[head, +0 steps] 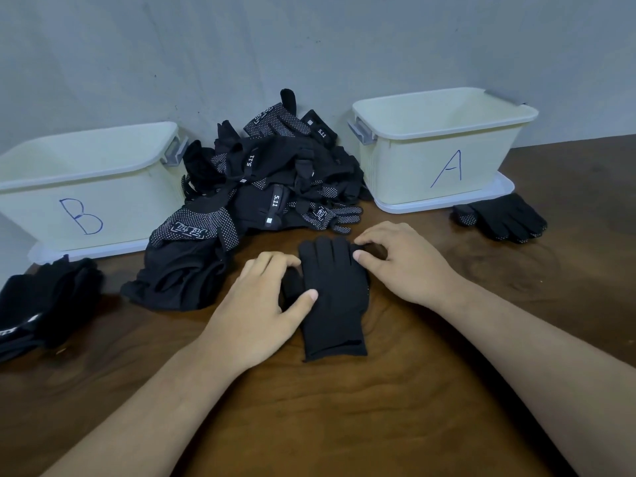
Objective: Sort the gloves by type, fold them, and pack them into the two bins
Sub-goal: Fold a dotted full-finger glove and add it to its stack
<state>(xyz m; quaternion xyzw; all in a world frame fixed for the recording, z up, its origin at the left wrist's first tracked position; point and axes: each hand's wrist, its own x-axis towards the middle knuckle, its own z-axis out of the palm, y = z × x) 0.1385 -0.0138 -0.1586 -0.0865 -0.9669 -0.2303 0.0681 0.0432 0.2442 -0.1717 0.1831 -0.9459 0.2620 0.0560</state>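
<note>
Black gloves (pixel 275 173) lie heaped between bin B (pixel 86 187) and bin A (pixel 444 149). One plain black glove (pixel 335 304) lies flat on the wooden table (pixel 344 407) before us, its fingers toward the heap. Our left hand (pixel 261 304) curls over its thumb side, thumb pressing the palm. Our right hand (pixel 402 259) pinches its little finger. A small glove stack (pixel 502 216) lies beside bin A, and a second stack (pixel 44 301) lies before bin B.

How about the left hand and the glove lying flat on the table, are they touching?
Touching. The head view shows the left hand with its thumb lying on the glove, its fingers curled over the glove's thumb side.
</note>
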